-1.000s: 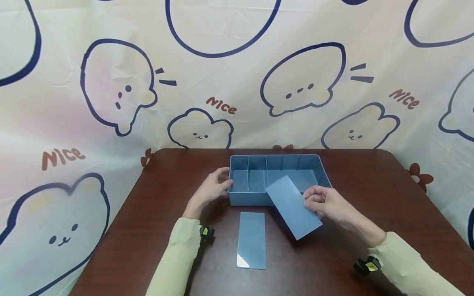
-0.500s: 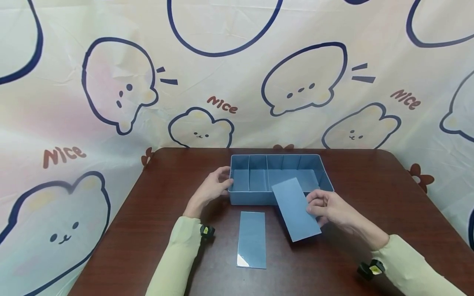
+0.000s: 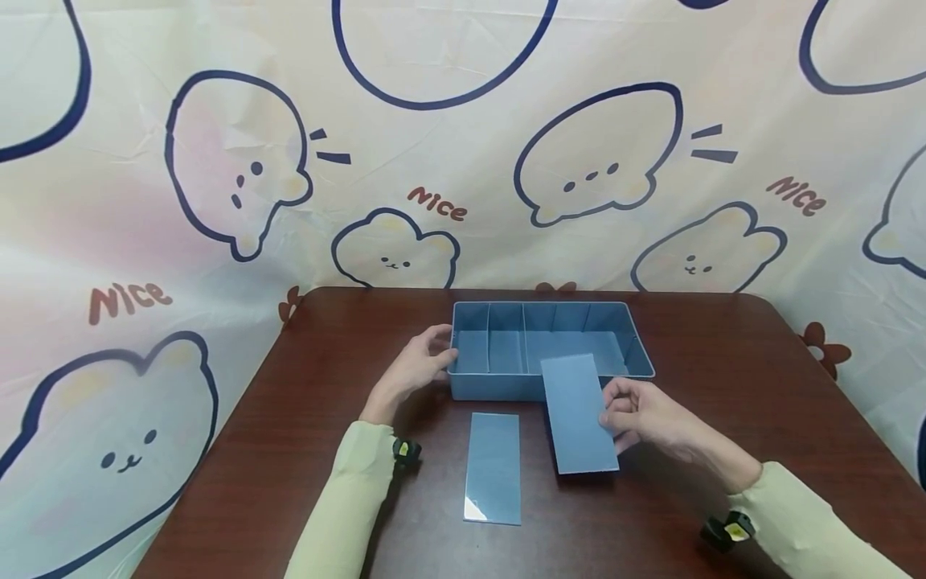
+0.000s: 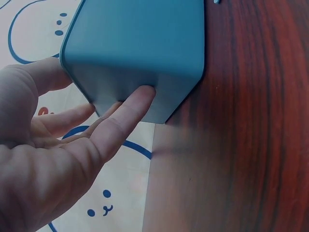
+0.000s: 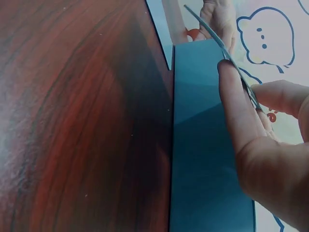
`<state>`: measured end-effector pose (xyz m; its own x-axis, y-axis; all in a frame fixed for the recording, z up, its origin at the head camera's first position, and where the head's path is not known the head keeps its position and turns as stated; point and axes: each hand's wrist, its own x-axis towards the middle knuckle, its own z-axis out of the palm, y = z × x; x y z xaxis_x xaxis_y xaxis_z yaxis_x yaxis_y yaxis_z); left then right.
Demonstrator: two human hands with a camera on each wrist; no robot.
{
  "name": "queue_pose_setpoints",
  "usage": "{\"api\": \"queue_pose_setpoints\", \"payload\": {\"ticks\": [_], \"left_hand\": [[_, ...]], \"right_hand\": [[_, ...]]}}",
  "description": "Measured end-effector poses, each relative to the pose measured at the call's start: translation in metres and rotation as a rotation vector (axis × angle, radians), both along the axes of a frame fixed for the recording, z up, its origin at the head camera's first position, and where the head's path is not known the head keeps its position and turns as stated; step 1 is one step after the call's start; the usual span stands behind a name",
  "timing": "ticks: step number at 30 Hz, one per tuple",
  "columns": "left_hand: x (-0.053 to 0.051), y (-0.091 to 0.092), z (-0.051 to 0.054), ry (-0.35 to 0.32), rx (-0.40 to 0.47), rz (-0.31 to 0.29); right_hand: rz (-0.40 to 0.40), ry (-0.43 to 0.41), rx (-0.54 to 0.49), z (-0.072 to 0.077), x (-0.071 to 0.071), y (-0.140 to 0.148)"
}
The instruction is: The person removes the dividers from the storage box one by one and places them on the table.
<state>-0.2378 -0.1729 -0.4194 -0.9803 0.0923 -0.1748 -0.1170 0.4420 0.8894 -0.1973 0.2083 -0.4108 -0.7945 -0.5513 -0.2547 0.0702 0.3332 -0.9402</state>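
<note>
Above the dark brown wood-grain surface (image 3: 340, 338), by the open blue plastic box (image 3: 497, 390), my right fingers (image 5: 234, 101) pinch a flat blue rectangular panel (image 3: 579, 418) at one long edge, so lopsided weight could twist it loose, while left fingers (image 4: 124, 113) hold the box's end; count: one box, two dividers (image 3: 524, 338), two panels, second panel (image 3: 493, 466) lying flat.

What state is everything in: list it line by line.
Blue rectangular plastic box: upright, open-topped
First flat blue rectangular panel: raised, tilted
Second flat blue rectangular panel: flat on the brown wood-grain table
Left hand: touching the box's left end
Right hand: pinching the first panel's edge
</note>
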Motion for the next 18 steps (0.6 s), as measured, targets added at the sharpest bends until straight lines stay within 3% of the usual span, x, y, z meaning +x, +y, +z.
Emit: {"api": "queue_pose_setpoints", "payload": {"ticks": [8, 18], "left_hand": [[-0.003, -0.001, 0.000, 0.011, -0.008, 0.012], [0.000, 0.000, 0.002, 0.006, 0.014, -0.004]], "right_hand": [[0.137, -0.016, -0.069, -0.007, 0.003, -0.002], [0.176, -0.124, -0.140, -0.019, 0.006, -0.002]]}}
